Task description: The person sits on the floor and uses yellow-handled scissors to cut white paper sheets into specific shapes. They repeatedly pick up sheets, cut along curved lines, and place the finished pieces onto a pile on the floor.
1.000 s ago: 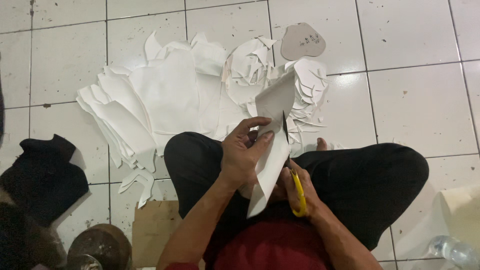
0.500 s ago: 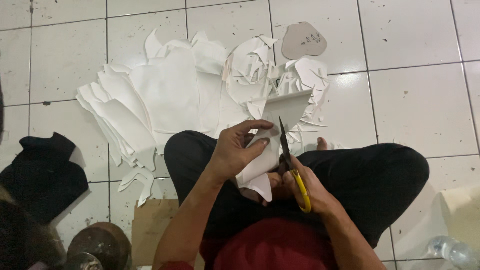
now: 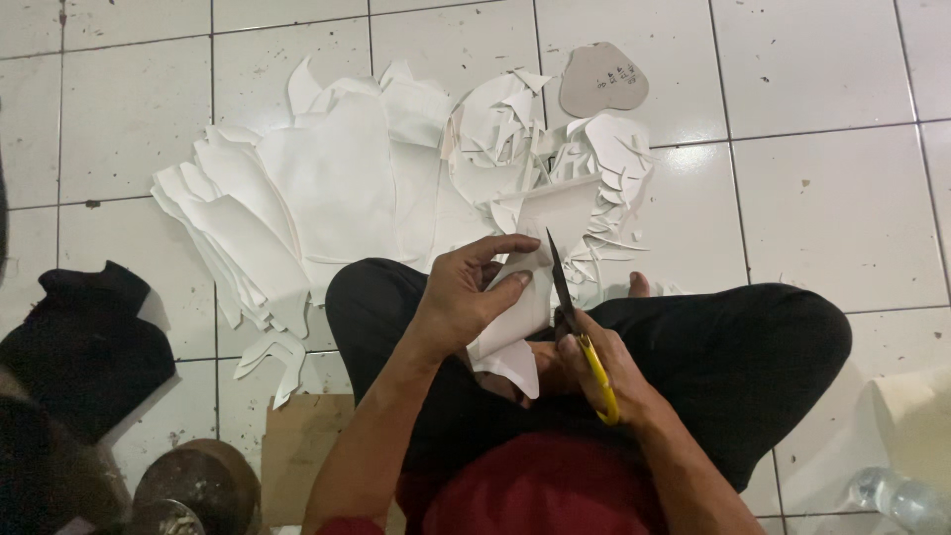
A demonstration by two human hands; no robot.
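I sit cross-legged on a white tiled floor. My left hand (image 3: 466, 297) pinches a white sheet piece (image 3: 530, 272) and holds it up over my lap. My right hand (image 3: 599, 372) grips yellow-handled scissors (image 3: 580, 327), whose dark blades point up along the right edge of the sheet. A pile of cut white pieces (image 3: 327, 188) lies on the floor in front of my legs, and small white offcuts (image 3: 555, 149) are scattered to its right.
A grey heart-shaped template (image 3: 602, 79) lies beyond the offcuts. A black cloth (image 3: 84, 337) is at the left, with a brown cardboard piece (image 3: 302, 451) and a round metal object (image 3: 193, 490) near it. A clear bottle (image 3: 897, 495) sits at the lower right.
The sheet piece has turned in my left hand, from hanging long and narrow to a wider top edge. The scissors have come up along its right side.
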